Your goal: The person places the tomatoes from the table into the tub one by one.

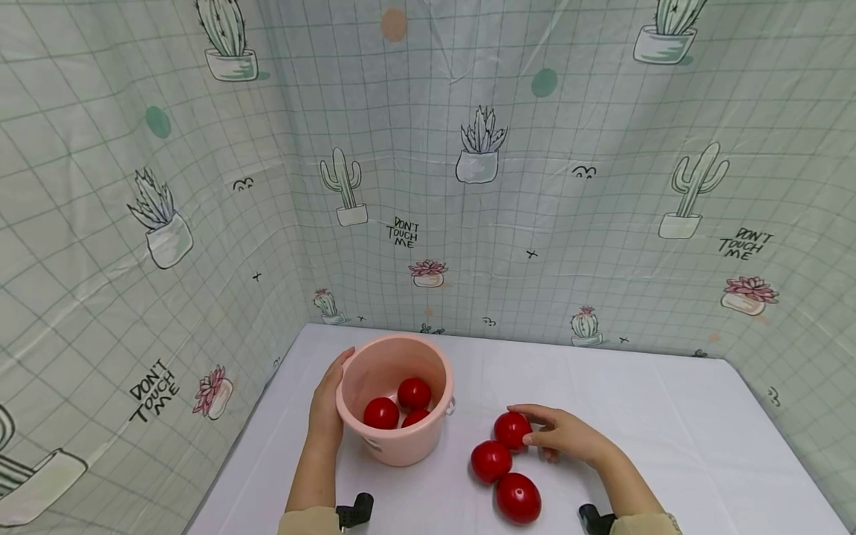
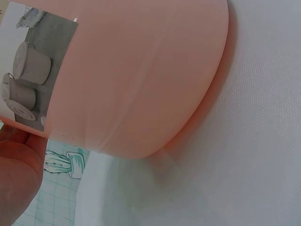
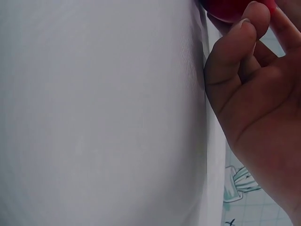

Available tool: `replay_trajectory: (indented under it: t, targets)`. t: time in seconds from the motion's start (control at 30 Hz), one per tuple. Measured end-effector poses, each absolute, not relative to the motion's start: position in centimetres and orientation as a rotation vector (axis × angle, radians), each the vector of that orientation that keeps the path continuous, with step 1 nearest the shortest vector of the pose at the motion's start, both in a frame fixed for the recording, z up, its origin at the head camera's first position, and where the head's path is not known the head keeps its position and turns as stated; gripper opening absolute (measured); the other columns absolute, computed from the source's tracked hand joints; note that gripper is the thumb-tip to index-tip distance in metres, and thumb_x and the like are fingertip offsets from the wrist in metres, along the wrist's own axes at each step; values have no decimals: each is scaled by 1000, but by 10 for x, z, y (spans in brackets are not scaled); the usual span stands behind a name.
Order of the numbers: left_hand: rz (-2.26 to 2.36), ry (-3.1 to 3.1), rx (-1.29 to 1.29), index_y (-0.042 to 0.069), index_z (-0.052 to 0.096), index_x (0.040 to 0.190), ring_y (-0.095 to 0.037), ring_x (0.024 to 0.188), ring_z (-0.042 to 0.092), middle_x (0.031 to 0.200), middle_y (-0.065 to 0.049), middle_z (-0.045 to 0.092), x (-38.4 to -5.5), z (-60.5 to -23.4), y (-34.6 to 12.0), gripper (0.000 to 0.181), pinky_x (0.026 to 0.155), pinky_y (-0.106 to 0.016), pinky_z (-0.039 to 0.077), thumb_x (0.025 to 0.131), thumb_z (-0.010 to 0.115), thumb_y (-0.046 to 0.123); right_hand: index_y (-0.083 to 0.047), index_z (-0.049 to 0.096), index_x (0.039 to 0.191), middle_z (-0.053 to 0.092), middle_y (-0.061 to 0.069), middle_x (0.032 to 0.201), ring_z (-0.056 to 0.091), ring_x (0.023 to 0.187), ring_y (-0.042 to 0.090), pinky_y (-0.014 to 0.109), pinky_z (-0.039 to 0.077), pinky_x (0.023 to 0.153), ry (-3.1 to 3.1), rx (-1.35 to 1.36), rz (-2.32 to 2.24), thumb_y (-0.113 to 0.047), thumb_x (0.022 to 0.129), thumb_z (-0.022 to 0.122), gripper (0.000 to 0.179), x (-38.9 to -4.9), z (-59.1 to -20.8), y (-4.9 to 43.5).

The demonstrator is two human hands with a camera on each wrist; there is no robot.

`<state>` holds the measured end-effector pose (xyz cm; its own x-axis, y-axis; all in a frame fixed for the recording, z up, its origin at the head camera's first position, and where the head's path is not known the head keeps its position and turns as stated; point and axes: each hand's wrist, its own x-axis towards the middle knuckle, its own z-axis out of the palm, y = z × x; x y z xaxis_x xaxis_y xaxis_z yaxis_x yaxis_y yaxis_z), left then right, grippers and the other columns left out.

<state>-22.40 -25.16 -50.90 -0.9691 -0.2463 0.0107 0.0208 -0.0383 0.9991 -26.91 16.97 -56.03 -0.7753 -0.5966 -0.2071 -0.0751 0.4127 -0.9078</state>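
Observation:
A pink bucket stands at the left of the table, with three smooth red tomatoes visible inside. Along its left outer side lies my left hand, fingertips near the rim. The left wrist view shows that hand touching the wall beside a printed label. Right of the bucket, my right hand pinches a red tomato between thumb and fingers, low over the table. Two more tomatoes lie close by, a middle tomato and a nearer tomato. In the right wrist view the held tomato is mostly cut off.
The table has a white cover. Behind it and along its sides hangs a grid-patterned curtain printed with cacti. A small handle fitting sticks out from the bucket's right side.

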Motion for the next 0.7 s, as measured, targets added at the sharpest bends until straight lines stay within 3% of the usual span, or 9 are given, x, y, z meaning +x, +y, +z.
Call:
replay_trajectory:
  t: [0.7]
  targets:
    - [-2110, -2046, 266, 42, 50, 141, -14, 145, 35, 150, 15, 47, -224, -509, -250, 43, 117, -45, 35, 102, 35, 54, -20, 52, 143, 57, 18, 133, 57, 60, 16, 32, 53, 56, 2218, -620, -1304, -28, 93, 67, 54, -272, -551, 169]
